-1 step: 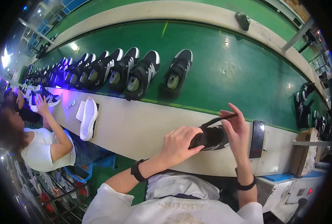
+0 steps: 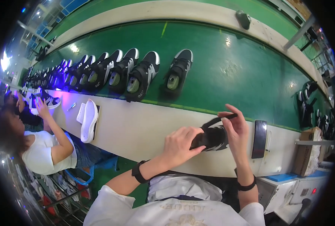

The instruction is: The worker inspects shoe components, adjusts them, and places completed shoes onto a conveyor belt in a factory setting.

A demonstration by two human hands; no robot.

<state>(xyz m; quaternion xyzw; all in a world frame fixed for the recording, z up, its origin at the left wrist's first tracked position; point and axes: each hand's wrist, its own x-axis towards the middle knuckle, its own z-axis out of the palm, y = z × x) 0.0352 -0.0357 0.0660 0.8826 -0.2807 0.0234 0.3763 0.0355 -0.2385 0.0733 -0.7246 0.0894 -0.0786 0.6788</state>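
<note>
Over the near side of the pale workbench [image 2: 137, 124], a black shoe [image 2: 215, 138] with light side markings lies between my hands. Its sole is hard to make out. My left hand [image 2: 180, 145] is closed around the shoe's left end, thumb on the near side and fingers over the top. At the other end my right hand [image 2: 236, 133] pinches the tip of a narrow black strap [image 2: 212, 122], which is lifted off the shoe and pulled up to the right. Fingers partly hide the shoe's opening and right end.
Beyond the bench, several black shoes [image 2: 139, 81] stand in a row on a green surface [image 2: 220, 75]. White soles [image 2: 88, 120] and a small pen-like tool [image 2: 71, 106] lie left, near a seated co-worker [image 2: 47, 148]. At right are a dark oblong block [image 2: 259, 139] and a cardboard box [image 2: 306, 152].
</note>
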